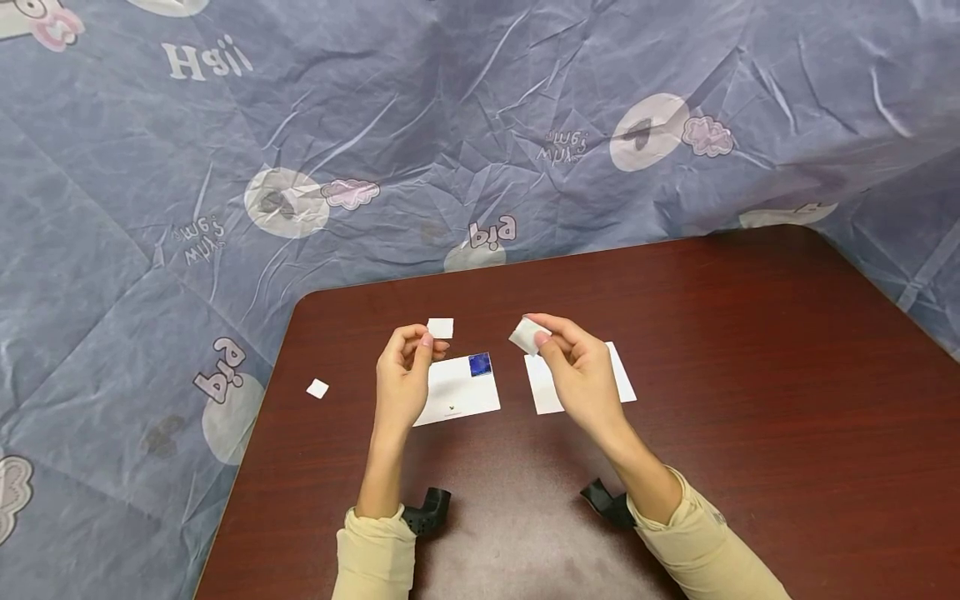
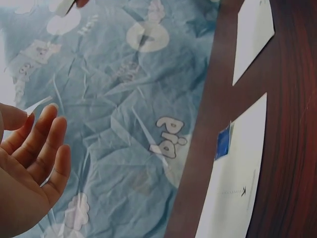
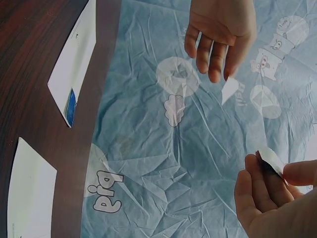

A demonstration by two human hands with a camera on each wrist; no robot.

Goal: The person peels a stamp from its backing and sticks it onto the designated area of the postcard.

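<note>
My left hand (image 1: 402, 379) pinches a small white paper square (image 1: 440, 327) between thumb and forefinger, its other fingers loosely bent. My right hand (image 1: 587, 375) holds a stamp (image 1: 529, 336) by its edge, white face toward the head camera; the right wrist view shows its jagged edge and dark other side. Below the left hand lies a white envelope (image 1: 463, 390) with a blue stamp (image 1: 480, 364) at its upper right corner. Another white envelope (image 1: 621, 373) lies under the right hand, which partly hides it. Both hands are raised above the table, apart from each other.
A second small white square (image 1: 317, 388) lies near the left edge of the dark reddish-brown table (image 1: 750, 375). Behind the table hangs a wrinkled blue cloth (image 1: 420, 125) with printed figures. Black wrist devices (image 1: 429, 512) sit at both sleeve cuffs.
</note>
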